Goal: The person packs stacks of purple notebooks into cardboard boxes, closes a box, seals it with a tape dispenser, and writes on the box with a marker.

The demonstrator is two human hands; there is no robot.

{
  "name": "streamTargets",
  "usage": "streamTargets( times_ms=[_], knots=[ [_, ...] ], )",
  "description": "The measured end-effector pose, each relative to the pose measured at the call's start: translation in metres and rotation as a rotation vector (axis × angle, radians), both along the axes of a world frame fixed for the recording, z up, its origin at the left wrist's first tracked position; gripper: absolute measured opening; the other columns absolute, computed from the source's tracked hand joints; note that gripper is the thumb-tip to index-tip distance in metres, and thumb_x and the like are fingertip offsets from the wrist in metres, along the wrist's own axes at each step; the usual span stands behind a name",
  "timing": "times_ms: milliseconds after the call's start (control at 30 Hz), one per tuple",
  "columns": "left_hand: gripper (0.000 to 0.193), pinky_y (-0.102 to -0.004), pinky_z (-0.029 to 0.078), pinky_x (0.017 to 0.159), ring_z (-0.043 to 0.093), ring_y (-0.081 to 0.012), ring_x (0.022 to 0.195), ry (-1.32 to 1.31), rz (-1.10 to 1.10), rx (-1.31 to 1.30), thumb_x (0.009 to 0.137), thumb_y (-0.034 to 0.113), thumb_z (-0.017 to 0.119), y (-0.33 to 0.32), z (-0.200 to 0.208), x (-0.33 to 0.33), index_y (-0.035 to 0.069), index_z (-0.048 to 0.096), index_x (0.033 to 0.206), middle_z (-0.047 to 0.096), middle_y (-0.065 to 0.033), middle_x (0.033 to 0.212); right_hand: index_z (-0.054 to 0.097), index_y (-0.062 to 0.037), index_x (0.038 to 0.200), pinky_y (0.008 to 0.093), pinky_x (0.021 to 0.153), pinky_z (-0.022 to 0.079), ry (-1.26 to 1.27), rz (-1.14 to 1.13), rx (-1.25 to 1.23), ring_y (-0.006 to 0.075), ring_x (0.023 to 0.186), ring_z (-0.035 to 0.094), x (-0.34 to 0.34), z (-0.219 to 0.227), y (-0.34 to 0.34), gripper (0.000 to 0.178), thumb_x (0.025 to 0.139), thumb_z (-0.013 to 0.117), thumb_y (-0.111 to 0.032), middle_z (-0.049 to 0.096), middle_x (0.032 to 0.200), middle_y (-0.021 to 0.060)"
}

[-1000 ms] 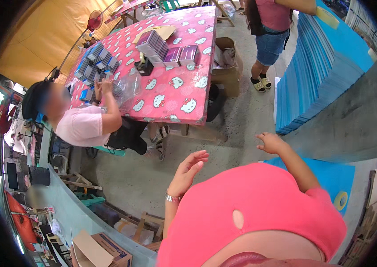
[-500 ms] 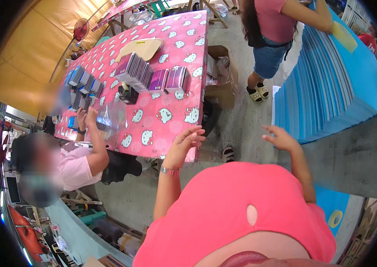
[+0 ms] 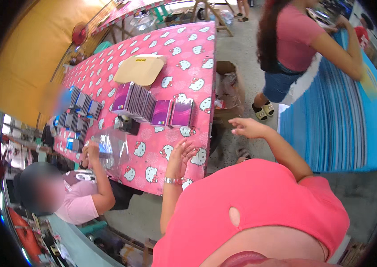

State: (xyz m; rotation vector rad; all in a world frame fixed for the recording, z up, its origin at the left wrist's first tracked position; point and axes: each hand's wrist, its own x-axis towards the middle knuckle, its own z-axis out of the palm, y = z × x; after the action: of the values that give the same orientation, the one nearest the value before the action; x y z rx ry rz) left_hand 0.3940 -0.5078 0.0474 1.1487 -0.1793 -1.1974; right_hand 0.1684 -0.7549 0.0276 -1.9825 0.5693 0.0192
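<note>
Empty and loosely uncurled, left hand (image 3: 181, 156) and right hand (image 3: 249, 127) are now nearer the pink table (image 3: 187, 55).

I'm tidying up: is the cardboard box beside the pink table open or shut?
Open: the cardboard box is uncovered on top, and clear plastic shows inside.

The person wears a bright coral-pink, smooth fabric top (image 3: 268, 196) with short sleeves (image 3: 326, 198), a wide rounded neckline (image 3: 259, 227) and a small teardrop-shaped cutout (image 3: 234, 216), plus a silver-coloured, segmented metal wristband (image 3: 173, 180) below the left hand (image 3: 181, 155).
</note>
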Motion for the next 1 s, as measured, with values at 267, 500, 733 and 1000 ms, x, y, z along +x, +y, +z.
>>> streamTargets(
  times_ms=[267,500,733,1000],
  knots=[
    [0.05,-0.0366,0.039,0.103,0.051,-0.024,0.118,0.131,0.392,0.073,0.094,0.027,0.056,-0.047,-0.052,0.037,0.001,0.042,0.134,0.051,-0.0135,0.131,0.038,-0.0087,0.142,0.0289,0.057,0.049,-0.133,-0.138,0.177,0.0129,0.06,0.057,0.175,-0.035,-0.066,0.064,0.087,0.065,-0.028,0.063,0.089,0.0116],
    [0.068,-0.0339,0.038,0.099,0.044,-0.0166,0.119,0.096,0.388,0.106,0.087,0.027,0.063,-0.092,-0.078,0.033,0.006,0.027,0.141,0.045,-0.0059,0.132,0.049,-0.0025,0.128,0.0337,0.056,0.049,0.122,0.16,0.192,0.0209,0.064,0.061,0.223,-0.032,-0.07,0.062,0.081,0.069,-0.037,0.063,0.088,0.0136],
    [0.07,-0.0346,0.033,0.103,0.04,-0.0154,0.124,-0.147,0.526,0.013,0.088,0.026,0.059,-0.099,0.029,0.023,0.009,0.022,0.145,0.04,-0.0035,0.137,0.046,0.0005,0.132,0.0403,0.095,0.044,-0.275,0.334,0.078,0.0337,0.113,0.055,0.235,0.016,-0.074,0.065,0.08,0.071,-0.031,0.054,0.123,0.0244],
    [0.066,-0.0363,0.036,0.097,0.046,-0.0143,0.119,-0.141,0.684,0.384,0.092,0.035,0.056,-0.076,-0.01,0.091,0.009,0.028,0.146,0.049,-0.0005,0.129,0.041,0.0014,0.136,0.0454,0.102,0.037,-0.183,0.585,-0.101,0.0381,0.122,0.048,0.335,-0.016,-0.067,0.068,0.086,0.061,-0.04,0.049,0.129,0.0273]
  ],
)
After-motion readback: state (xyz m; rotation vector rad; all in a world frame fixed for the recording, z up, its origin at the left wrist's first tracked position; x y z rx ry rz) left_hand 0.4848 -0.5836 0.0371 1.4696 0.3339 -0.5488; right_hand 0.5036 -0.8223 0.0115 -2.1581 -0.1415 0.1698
